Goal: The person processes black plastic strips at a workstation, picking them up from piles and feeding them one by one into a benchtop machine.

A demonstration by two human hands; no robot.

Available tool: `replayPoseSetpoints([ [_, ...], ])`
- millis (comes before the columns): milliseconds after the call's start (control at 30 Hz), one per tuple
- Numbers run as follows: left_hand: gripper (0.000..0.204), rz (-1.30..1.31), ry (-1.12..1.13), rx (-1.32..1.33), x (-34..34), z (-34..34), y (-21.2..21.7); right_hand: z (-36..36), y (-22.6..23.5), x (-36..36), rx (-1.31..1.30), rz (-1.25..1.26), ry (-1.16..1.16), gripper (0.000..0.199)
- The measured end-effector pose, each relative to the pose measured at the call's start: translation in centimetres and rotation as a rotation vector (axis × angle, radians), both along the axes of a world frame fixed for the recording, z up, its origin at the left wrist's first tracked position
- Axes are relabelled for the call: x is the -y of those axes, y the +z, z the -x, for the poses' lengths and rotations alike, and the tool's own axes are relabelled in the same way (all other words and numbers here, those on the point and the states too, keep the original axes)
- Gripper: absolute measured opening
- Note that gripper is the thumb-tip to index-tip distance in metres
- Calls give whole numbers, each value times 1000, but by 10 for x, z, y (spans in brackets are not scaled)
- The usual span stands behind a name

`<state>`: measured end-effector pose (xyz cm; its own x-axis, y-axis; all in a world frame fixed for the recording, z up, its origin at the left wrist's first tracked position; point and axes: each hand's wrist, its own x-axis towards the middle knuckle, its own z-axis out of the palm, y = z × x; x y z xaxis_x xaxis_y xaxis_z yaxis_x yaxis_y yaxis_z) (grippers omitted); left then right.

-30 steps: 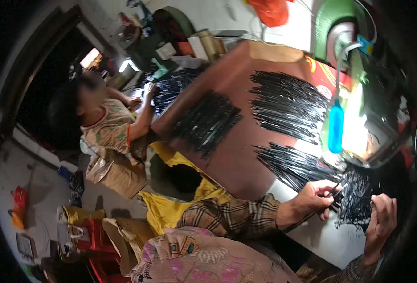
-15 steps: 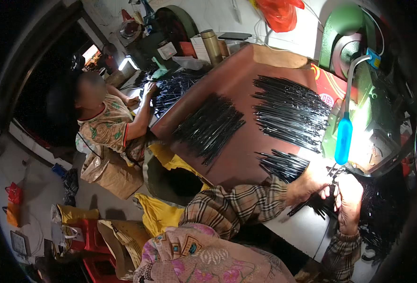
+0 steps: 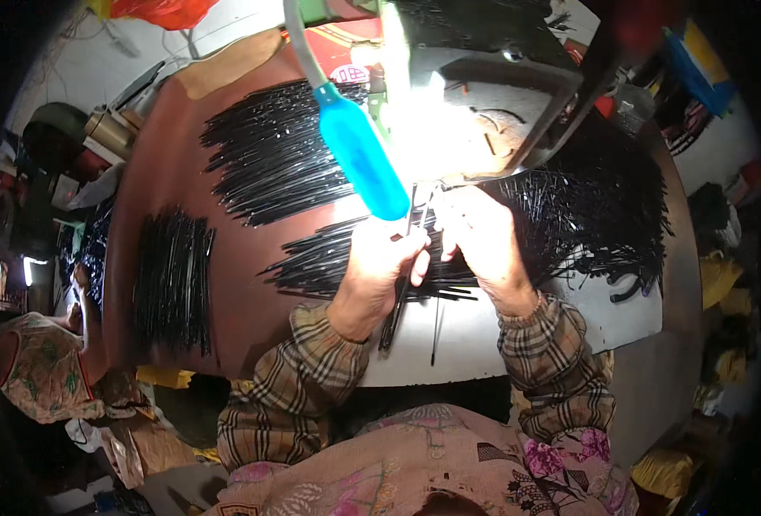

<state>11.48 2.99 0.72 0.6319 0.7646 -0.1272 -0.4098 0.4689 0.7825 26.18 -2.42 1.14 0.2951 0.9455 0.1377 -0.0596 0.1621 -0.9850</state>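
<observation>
1. Our left hand [image 3: 379, 267] is curled shut around a small bunch of thin black rods [image 3: 400, 288]; they run from above the fingers down past the wrist, tilted a bit, with the lower ends over the pale board [image 3: 484, 335]
2. Our right hand [image 3: 482, 245] is just beside the left one, fingers bent and pinching at the top ends of the same rods; whether it really grips them we can't tell, the lamp glare washes that spot out
3. Right above the left hand hangs a blue handle [image 3: 362, 159] on a grey arm, and it covers part of the view of the fingertips
4. Above both hands sits a lit-up machine [image 3: 475, 95], very bright, so the rod tips close to it are hard to make out
5. Left of the left hand there's a flat spread of black rods [image 3: 320, 258] touching the board edge, a bigger fan of rods [image 3: 269, 155] further up, and a tidy row [image 3: 172, 279] well off to the left on the brown table [image 3: 234, 301]
6. Right of the right hand is a big messy heap of rods [image 3: 604, 206]
7. Far left, another person's hand [image 3: 79, 279] is at the table edge, well apart from ours
</observation>
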Motion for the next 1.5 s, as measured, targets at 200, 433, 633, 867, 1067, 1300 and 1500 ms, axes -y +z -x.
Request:
replayPoseSetpoints([
  [200, 8, 52, -33, -31, 5, -1, 1, 2, 1, 1, 44, 93, -61, 10],
  [433, 8, 79, -69, -51, 3, 1, 7, 1, -4, -1, 29, 75, -93, 8],
  [633, 8, 75, -83, -24, 3, 0, 4, 3, -1, 1, 7, 90, -57, 10],
  [867, 8, 51, -60, 15, 8, -3, 4, -1, -9, -1, 27, 36, -55, 8],
  [1067, 6, 31, -16, 43, 9, -10, 11, -5, -13, -5, -21, -5, -38, 13],
  [1300, 7, 21, -41, 128, 8, -14, 3, -7, -15, -8, -177, -40, 6, 16],
  [1500, 24, 39, -14, 106, 14, -8, 1, 6, -2, -6, -543, -31, 84, 15],
])
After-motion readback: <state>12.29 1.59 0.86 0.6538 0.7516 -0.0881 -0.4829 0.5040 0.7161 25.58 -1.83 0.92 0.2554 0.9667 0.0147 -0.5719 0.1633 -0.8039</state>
